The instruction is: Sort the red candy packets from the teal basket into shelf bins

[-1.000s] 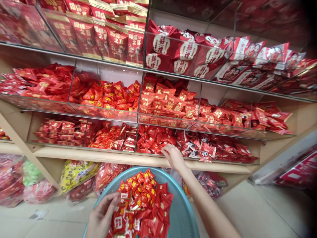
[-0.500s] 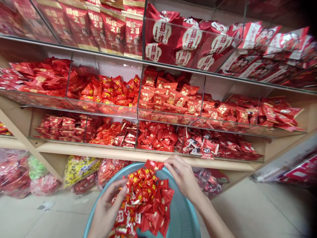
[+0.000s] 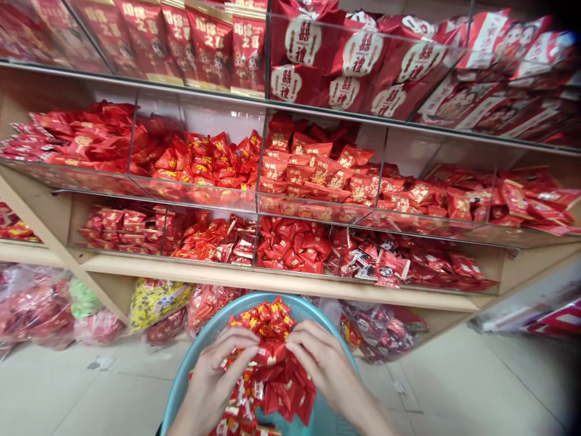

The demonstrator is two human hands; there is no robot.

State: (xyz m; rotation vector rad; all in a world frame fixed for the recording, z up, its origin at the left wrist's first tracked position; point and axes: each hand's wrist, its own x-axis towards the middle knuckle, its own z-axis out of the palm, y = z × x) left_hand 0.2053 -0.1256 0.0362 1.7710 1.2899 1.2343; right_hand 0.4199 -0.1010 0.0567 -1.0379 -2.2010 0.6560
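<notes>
A teal plastic basin (image 3: 338, 351) sits low in front of me, heaped with small red wrapped candies (image 3: 272, 375). My left hand (image 3: 218, 378) rests on the left side of the heap, its fingers curled onto a red candy packet (image 3: 270, 352) at the top. My right hand (image 3: 322, 363) comes in from the right and pinches the same packet, fingertips close to those of the left hand.
Clear acrylic shelf bins (image 3: 290, 200) in three tiers hold red candy packets and pouches. A wooden shelf edge (image 3: 272, 281) runs below them. Plastic bags of sweets (image 3: 154, 303) lie on the tiled floor (image 3: 454, 387) under the shelf.
My right hand came back from the lower shelf bin with a red candy to the basin. Both hands have closed together on top of the heap.
</notes>
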